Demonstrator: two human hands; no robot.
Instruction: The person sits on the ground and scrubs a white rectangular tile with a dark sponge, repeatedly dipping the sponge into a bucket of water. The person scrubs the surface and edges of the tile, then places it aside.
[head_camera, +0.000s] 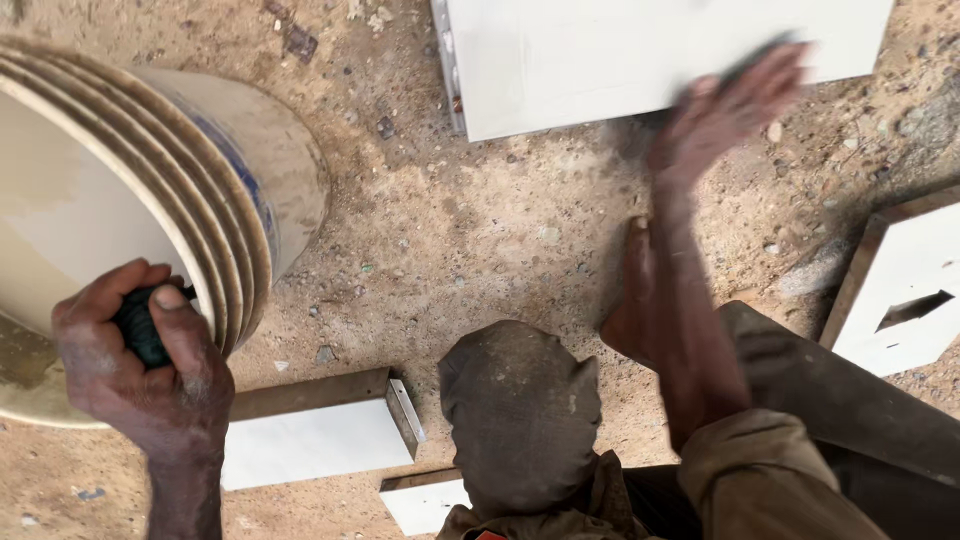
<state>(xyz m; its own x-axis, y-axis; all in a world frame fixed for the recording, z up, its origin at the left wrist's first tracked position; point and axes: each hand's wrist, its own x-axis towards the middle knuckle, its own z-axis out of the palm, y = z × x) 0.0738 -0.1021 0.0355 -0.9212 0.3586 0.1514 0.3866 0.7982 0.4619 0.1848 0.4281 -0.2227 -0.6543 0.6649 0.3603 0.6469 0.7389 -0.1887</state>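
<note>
A dark sponge-like pad is gripped at the bucket rim while a white tile is wiped.

The left hand (140, 365) is closed in a tight grip on the dark pad (138, 325), held at the rim of the ribbed bucket (235, 190), seemingly so it can be wetted; pale, cloudy liquid is seen inside. Well right of the bucket, the blurred right hand (725, 110) is pressed on the white tile (600, 50) lying on the sandy ground (470, 230); its grip cannot be told.
</note>
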